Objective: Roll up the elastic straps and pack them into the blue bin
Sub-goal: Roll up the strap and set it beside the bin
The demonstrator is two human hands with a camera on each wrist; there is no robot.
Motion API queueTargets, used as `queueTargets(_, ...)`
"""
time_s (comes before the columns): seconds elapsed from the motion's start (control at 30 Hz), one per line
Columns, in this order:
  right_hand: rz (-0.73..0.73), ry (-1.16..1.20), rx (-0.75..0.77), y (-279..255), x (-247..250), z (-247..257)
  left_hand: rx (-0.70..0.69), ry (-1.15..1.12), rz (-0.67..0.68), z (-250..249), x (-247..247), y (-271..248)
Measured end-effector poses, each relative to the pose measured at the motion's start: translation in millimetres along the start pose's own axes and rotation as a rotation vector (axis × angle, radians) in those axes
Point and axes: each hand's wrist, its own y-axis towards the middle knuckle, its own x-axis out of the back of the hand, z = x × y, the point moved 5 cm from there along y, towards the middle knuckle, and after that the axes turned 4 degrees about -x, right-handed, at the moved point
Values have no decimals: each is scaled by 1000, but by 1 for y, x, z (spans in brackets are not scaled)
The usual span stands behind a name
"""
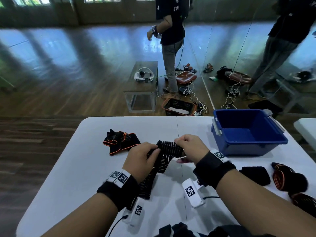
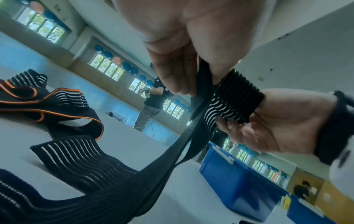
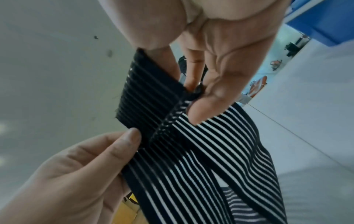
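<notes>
Both hands hold a black elastic strap with white stripes above the white table. My right hand pinches its ribbed end between thumb and fingers. My left hand pinches the strap just beside it, and the rest hangs down to the table. The blue bin stands at the back right of the table, and I see nothing inside it. A loose orange-edged strap lies to the left of my hands. Rolled orange-edged straps lie at the right.
A folded black piece lies near my right wrist. More dark fabric lies at the table's near edge. Beyond the table are a small glass table with a headset, a floor basket, cables and a standing person.
</notes>
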Motion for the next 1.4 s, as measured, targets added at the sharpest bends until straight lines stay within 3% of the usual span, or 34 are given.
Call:
queueTargets(0.17, -77, -281, 176, -11, 12, 24, 96, -26, -18, 4, 17, 22)
queueTargets(0.23, -110, -282, 286, -18, 15, 41, 126, -43, -19, 3, 28, 37)
queueTargets(0.37, -35, -256, 560, -31, 10, 84, 124, -87, -49, -7, 56, 72)
queueTargets(0.47, -134, -218, 690, -34, 19, 120, 65, -157, -98, -23, 79, 98)
queueTargets(0.6, -102, -21, 689, -35, 36, 157, 58, -330, -109, -35, 105, 125)
queueTargets(0.77, -123, -57, 752, -43, 46, 185, 78, -534, -69, -47, 117, 142)
queueTargets(0.9, -266, -193, 778, -46, 52, 189, 70, -559, -57, -58, 117, 147)
queueTargets(1.13, -511, -275, 831, -60, 66, 186, 93, -391, -109, -52, 113, 150)
queueTargets(1.3, -582, -321, 946, -74, 51, 180, 72, -463, -138, -64, 103, 148)
queueTargets(1.4, -551, -343, 1011, -77, 38, 177, 93, -548, -149, -72, 94, 145)
